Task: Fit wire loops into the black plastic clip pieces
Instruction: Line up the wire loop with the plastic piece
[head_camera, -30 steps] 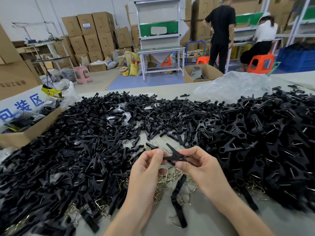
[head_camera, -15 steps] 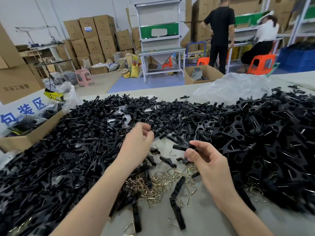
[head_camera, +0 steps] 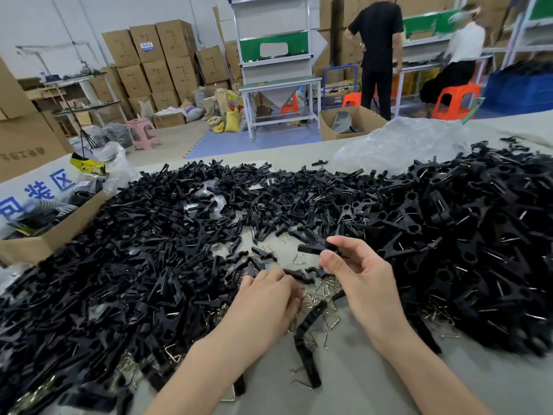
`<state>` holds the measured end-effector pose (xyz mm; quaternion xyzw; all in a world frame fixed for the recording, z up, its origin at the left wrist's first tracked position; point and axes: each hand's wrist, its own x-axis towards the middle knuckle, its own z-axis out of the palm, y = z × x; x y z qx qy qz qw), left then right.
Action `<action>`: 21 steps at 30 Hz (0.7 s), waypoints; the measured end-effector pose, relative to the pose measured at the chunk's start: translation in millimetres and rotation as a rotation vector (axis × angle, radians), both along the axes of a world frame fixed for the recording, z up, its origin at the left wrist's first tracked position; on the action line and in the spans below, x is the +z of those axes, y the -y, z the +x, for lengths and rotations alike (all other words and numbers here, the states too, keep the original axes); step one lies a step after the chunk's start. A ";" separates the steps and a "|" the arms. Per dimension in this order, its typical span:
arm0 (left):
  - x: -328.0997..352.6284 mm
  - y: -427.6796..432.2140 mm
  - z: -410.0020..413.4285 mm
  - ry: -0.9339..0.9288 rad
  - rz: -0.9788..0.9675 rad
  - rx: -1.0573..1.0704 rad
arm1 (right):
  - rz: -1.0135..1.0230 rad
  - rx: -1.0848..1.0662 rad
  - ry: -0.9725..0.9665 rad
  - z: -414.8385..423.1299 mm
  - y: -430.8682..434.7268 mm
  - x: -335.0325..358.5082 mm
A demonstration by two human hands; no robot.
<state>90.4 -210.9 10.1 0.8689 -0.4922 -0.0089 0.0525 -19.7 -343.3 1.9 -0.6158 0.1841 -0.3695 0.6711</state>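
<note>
My right hand (head_camera: pixel 362 277) pinches one black plastic clip piece (head_camera: pixel 311 249) between thumb and fingers, holding it above the table. My left hand (head_camera: pixel 266 298) lies palm down beside it. Its fingers curl onto the small heap of triangular wire loops (head_camera: pixel 321 295) and a loose black piece (head_camera: pixel 299 277); whether they grip anything is hidden. One single wire loop (head_camera: pixel 298 259) lies just under the held piece. A large pile of loose black pieces (head_camera: pixel 134 250) covers the table on the left. Another pile of black pieces with wire showing (head_camera: pixel 463 235) rises on the right.
Two long black pieces (head_camera: pixel 305 339) lie on the grey table (head_camera: pixel 374 384) between my forearms. A cardboard box (head_camera: pixel 45 241) stands at the left edge, a crumpled plastic bag (head_camera: pixel 398 142) at the far side. Two people work at benches behind.
My left hand let go of the joined clip, reached out over the far pile, then came back down onto the wire loops. My right hand now holds a single black piece, slightly higher.
</note>
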 end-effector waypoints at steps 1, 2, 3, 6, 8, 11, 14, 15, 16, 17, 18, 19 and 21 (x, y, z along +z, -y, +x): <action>-1.2 -1.3 -1.0 0.001 0.005 -0.008 | 0.001 -0.002 0.000 0.0 -0.1 0.2; -1.9 -2.3 -2.6 0.011 0.018 -0.018 | 0.000 -0.006 -0.001 0.1 -0.1 0.4; -2.0 -2.8 -4.0 0.026 0.034 -0.029 | -0.002 -0.009 -0.003 0.3 -0.1 0.7; 1.4 0.1 -6.2 0.035 0.057 -0.055 | -0.009 -0.011 -0.014 1.0 -0.3 0.8; 4.6 4.0 -8.1 0.048 0.053 -0.054 | -0.011 -0.012 -0.015 1.3 -0.7 0.6; 3.3 8.0 -13.4 0.077 0.038 -0.047 | -0.012 -0.010 -0.011 1.2 -0.4 0.5; -0.1 7.5 -14.1 0.044 -0.046 -0.026 | -0.015 -0.008 -0.004 1.7 -0.3 -0.1; -1.5 6.9 -12.7 0.051 -0.068 -0.033 | -0.014 -0.011 -0.003 1.9 0.0 -0.2; -3.4 5.6 -11.3 0.057 -0.088 -0.042 | -0.013 -0.012 -0.001 2.0 0.1 -0.3; -5.5 3.7 -10.4 0.050 -0.112 -0.045 | -0.014 -0.012 0.001 1.9 0.2 -0.2; -7.7 1.9 -9.4 0.031 -0.148 -0.040 | -0.016 -0.013 0.004 1.7 0.2 0.0; -10.3 -0.2 -8.5 0.003 -0.196 -0.032 | -0.020 -0.013 0.005 1.2 0.1 0.1; -14.8 -3.9 -7.2 -0.079 -0.321 -0.003 | -0.023 -0.014 0.008 0.8 -0.4 0.4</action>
